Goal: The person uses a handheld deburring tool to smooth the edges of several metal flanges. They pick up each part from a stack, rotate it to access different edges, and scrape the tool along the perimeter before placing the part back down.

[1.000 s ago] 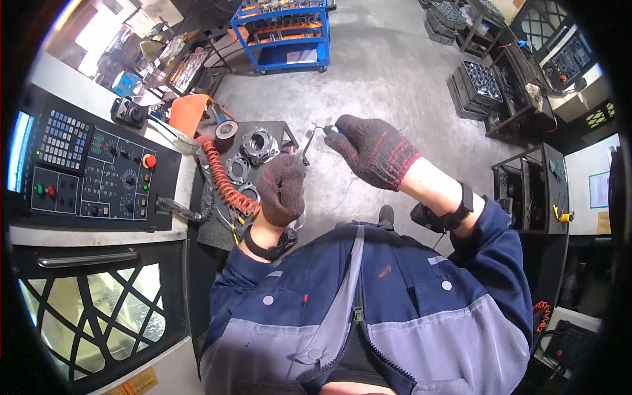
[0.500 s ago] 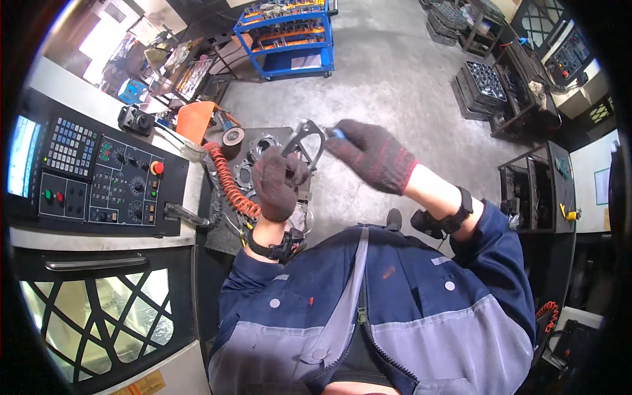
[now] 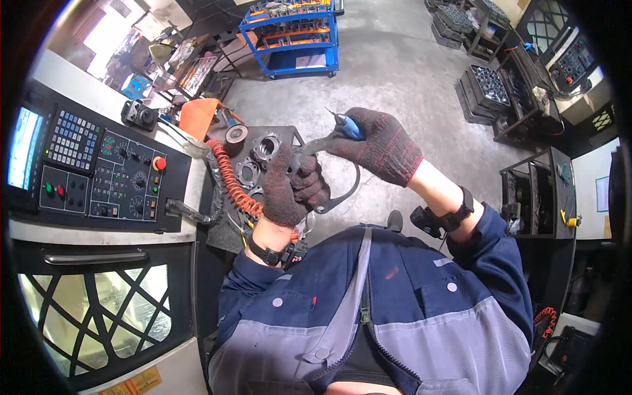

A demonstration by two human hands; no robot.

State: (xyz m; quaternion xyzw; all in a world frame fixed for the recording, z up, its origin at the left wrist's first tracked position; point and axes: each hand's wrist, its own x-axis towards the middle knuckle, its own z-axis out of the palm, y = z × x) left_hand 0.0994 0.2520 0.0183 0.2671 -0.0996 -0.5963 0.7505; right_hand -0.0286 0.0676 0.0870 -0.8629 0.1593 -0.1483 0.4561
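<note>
My left hand [image 3: 293, 187], in a dark knitted glove, is closed round one side of a thin dark metal ring [image 3: 317, 145] with lugs on its edge. The ring is held up in front of my chest, above the floor. In my gloved right hand [image 3: 383, 148] is a blue-handled deburring tool [image 3: 352, 128], its thin tip pointing up and left. My right fingers are also at the upper edge of the ring; whether they grip it I cannot tell. Behind my left hand, several round metal flanges [image 3: 266, 147] lie on a dark bench [image 3: 285, 133].
A coiled orange air hose [image 3: 227, 178] runs beside the bench, near an angle grinder [image 3: 235, 131]. At the left stands a machine control panel [image 3: 125, 178] with a red button. A blue trolley [image 3: 296, 62] is ahead; crates of parts [image 3: 487, 89] stand at the right.
The ring has turned in my hands, its open loop swinging down and right. The deburring tool has tilted so its tip shows above my right hand. My left hand has shifted slightly right.
</note>
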